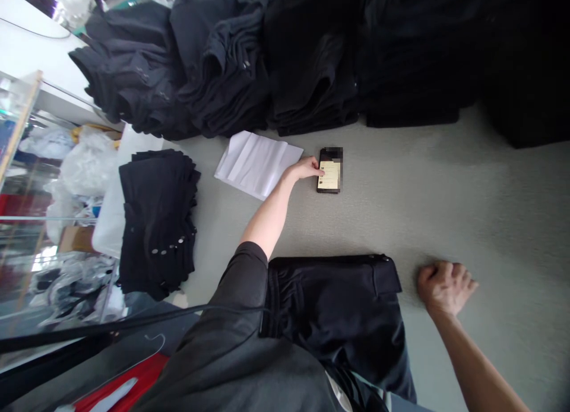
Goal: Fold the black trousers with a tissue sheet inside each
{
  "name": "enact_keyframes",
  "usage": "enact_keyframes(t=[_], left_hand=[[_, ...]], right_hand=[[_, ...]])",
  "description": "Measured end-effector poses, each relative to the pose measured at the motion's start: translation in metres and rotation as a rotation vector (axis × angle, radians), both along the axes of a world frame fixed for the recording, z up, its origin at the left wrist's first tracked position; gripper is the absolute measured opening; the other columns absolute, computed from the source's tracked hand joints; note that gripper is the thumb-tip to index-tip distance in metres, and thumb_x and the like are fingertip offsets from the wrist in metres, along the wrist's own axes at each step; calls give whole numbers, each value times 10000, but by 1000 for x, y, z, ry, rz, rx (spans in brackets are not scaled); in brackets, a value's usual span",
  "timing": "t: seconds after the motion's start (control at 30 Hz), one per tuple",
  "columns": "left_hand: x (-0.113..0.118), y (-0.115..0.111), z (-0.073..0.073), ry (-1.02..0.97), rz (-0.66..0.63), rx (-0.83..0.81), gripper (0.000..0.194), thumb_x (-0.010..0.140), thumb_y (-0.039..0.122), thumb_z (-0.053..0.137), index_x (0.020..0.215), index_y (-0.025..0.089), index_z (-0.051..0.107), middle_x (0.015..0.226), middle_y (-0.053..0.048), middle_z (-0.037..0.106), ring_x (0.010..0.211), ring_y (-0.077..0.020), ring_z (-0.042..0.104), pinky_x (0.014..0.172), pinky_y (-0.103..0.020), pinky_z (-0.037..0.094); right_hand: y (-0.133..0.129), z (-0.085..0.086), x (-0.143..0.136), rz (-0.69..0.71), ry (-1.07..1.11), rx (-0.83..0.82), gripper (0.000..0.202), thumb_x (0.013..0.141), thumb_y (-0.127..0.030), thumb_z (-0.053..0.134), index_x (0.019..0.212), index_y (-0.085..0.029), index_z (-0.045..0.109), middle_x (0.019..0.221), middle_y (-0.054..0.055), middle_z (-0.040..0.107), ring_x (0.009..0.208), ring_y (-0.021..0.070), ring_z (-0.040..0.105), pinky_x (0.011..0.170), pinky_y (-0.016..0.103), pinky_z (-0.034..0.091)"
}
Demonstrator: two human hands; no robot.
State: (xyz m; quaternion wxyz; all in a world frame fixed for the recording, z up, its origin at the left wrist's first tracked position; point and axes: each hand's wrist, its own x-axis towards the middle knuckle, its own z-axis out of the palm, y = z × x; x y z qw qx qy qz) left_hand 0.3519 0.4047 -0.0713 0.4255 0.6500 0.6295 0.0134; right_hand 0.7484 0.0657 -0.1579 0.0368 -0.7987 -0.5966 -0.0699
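A dark smartphone (329, 176) with a lit, pale yellow screen lies on the grey table. My left hand (306, 168) reaches over to its left edge, fingers drawn together there and the thumb on the screen. Under and beside the left wrist is a folded sheaf of white paper (256, 162). My right hand (446, 286) rests on the table as a loose fist, with nothing visible in it. Between my arms, close to my body, lies a pair of black trousers (342, 308), waistband toward the left; the right hand is just beyond its right edge, apart from it.
Tall stacks of folded dark garments (222, 62) line the table's far side. Another stack of black garments (158, 222) with metal buttons sits at the left. Beyond it, glass shelving holds clear plastic bags (86, 162). A black cord (133, 323) crosses the lower left, above red cloth (124, 385).
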Motion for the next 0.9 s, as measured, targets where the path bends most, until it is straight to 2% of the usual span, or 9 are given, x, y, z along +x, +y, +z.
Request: enact_keyframes(t=[0.2,0.37,0.7,0.9], left_hand=[[-1,3,-8,12,-1,22,172,772,230,774,857,183,632,884,-33,652,850,-182,574,777,-315,414],[-1,1,-9,2,17,35,116,816,239,728,851,185,632,880,-38,655,863,-184,571,790,-315,422],[1,0,-3,-4,42,2,89,814,240,696,860,196,633,920,-42,667,917,-200,580,840,-325,429],[1,-1,2,-5,61,-10,75,879,272,625,857,201,616,954,-42,679,954,-198,582,829,-307,416]], right_hand=[[1,2,-1,-15,19,-23,204,842,-360,437,744,-197,511,826,122,562,800,264,484,699,358,202],[2,4,-2,-31,63,-29,200,837,-356,446,746,-196,523,810,114,550,808,268,483,705,358,212],[2,4,-2,-15,31,-8,192,833,-349,452,733,-199,517,800,118,547,794,269,479,694,362,206],[2,6,-3,-37,77,-7,174,817,-340,475,721,-200,515,765,98,519,786,270,476,704,366,224]])
